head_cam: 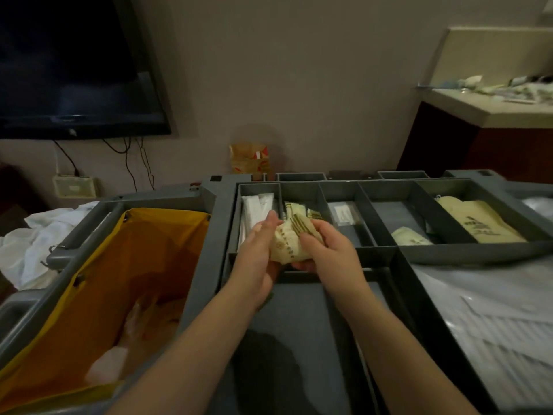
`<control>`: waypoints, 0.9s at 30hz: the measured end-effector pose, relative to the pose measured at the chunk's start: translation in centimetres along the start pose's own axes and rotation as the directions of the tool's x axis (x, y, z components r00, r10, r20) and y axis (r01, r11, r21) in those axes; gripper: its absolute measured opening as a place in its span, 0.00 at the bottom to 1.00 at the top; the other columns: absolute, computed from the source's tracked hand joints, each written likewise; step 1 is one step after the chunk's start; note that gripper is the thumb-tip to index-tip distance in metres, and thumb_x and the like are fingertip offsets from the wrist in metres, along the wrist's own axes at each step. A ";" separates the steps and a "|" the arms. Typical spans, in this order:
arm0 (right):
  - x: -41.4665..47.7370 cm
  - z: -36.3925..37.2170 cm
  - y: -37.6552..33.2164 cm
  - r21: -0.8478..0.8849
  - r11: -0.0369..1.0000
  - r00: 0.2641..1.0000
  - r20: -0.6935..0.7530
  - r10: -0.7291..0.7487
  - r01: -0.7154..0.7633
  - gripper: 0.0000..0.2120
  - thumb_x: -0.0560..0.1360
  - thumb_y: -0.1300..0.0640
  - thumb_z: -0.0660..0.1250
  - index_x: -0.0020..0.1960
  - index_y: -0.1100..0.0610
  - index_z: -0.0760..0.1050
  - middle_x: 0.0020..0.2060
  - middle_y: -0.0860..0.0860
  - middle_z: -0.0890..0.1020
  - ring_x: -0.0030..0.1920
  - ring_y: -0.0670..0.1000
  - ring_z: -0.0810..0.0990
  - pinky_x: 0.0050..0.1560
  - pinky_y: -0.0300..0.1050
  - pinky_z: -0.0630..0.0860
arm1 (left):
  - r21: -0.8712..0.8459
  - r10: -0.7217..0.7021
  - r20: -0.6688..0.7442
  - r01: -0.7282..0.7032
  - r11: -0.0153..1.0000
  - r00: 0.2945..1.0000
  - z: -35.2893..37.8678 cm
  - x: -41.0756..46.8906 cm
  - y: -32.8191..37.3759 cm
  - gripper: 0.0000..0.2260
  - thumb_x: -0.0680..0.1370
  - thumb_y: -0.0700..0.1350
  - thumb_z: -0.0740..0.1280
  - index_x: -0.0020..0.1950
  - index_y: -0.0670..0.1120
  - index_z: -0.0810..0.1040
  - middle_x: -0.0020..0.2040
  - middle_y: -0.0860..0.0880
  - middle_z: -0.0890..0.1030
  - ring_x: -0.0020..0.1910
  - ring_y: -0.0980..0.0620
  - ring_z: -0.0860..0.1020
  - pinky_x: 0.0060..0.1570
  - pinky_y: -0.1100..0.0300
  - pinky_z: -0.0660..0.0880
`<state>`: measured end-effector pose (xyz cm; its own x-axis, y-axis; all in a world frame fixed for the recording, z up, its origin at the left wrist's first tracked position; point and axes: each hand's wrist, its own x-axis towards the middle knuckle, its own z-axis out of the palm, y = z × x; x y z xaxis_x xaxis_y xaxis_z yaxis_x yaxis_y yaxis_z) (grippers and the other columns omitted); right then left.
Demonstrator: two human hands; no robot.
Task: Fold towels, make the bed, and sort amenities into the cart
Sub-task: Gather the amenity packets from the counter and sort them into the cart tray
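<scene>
One grey cart (209, 202) fills the view below a wall television (74, 70). Its yellow bag (125, 265) hangs at the left, beside crumpled white linen (45, 232). The divided tray (449, 253) holds a cream pouch (478, 223) far right and white tubes (254, 205) far left. Above its near-left compartments, the left hand (257, 250) presses straight fingers against a bundle of cream packets (284, 245). The right hand (326, 250) curls its fingers round that bundle.

bare forearms (191, 348), bare left hand (257, 250), bare right hand (326, 250)
</scene>
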<state>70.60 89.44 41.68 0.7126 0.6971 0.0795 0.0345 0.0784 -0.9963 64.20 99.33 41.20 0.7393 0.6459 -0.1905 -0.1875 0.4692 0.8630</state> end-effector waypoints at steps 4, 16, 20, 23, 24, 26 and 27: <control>-0.4 -5.7 -0.5 0.013 1.000 0.997 -0.073 0.002 -0.001 0.07 0.79 0.59 0.62 0.52 0.50 0.77 0.46 0.50 0.83 0.45 0.47 0.83 0.41 0.40 0.81 | 0.083 -0.012 0.096 0.004 0.997 0.995 3.4 -0.6 -3.0 0.25 0.69 0.52 0.67 0.63 0.42 0.74 0.55 0.42 0.83 0.51 0.46 0.82 0.45 0.55 0.81; -0.9 -17.9 -0.8 -0.136 0.988 0.997 -0.008 0.076 -0.076 0.06 0.76 0.57 0.67 0.53 0.51 0.76 0.44 0.48 0.82 0.40 0.42 0.82 0.34 0.31 0.76 | 0.356 0.060 -0.056 -0.036 0.934 0.997 12.1 -1.4 -8.8 0.11 0.74 0.50 0.68 0.51 0.44 0.81 0.45 0.45 0.85 0.45 0.49 0.83 0.42 0.58 0.78; -0.4 -20.7 -1.7 -0.284 0.948 0.962 0.188 0.200 -0.142 0.24 0.75 0.60 0.68 0.64 0.40 0.66 0.48 0.48 0.79 0.45 0.46 0.81 0.34 0.33 0.77 | 0.470 -0.015 -0.039 0.031 0.882 0.999 13.1 -0.9 -9.1 0.17 0.74 0.56 0.65 0.51 0.43 0.80 0.44 0.46 0.84 0.43 0.49 0.82 0.38 0.59 0.76; 1.4 -21.8 -1.1 -0.230 0.970 0.997 -0.002 0.082 -0.080 0.15 0.77 0.60 0.66 0.58 0.43 0.71 0.52 0.51 0.78 0.49 0.47 0.79 0.40 0.39 0.80 | 0.290 -0.042 -0.228 0.109 0.951 0.973 12.8 -0.2 -9.2 0.16 0.79 0.56 0.61 0.44 0.45 0.78 0.46 0.44 0.78 0.40 0.51 0.76 0.30 0.62 0.71; 2.6 -22.3 -0.6 -0.225 0.972 0.992 -0.119 0.043 -0.069 0.11 0.77 0.59 0.65 0.57 0.46 0.74 0.54 0.51 0.78 0.49 0.47 0.79 0.43 0.40 0.80 | 0.218 -0.054 -0.259 0.113 0.969 0.964 12.6 -0.1 -9.1 0.16 0.79 0.55 0.61 0.41 0.45 0.78 0.48 0.43 0.76 0.40 0.51 0.74 0.29 0.62 0.71; 4.8 -23.1 0.4 -0.274 0.957 0.968 -0.250 0.024 -0.094 0.10 0.79 0.55 0.64 0.60 0.49 0.74 0.56 0.52 0.79 0.49 0.47 0.79 0.47 0.45 0.81 | 0.134 -0.046 -0.278 0.087 0.987 0.960 12.1 0.2 -9.0 0.13 0.79 0.51 0.63 0.41 0.45 0.78 0.53 0.42 0.74 0.43 0.50 0.74 0.30 0.61 0.72; 5.6 -23.5 1.0 -0.333 0.933 0.967 -0.249 0.054 -0.138 0.13 0.79 0.53 0.63 0.63 0.49 0.72 0.57 0.53 0.78 0.49 0.48 0.79 0.49 0.46 0.80 | 0.104 -0.043 -0.270 0.074 0.992 0.962 11.9 0.2 -8.9 0.10 0.79 0.49 0.64 0.44 0.44 0.79 0.56 0.42 0.73 0.47 0.48 0.75 0.32 0.61 0.73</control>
<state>91.10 76.73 40.37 0.8655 0.5006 0.0153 0.1672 -0.2599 -0.9510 73.70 88.11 39.00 0.5446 0.7635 -0.3469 -0.0642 0.4504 0.8905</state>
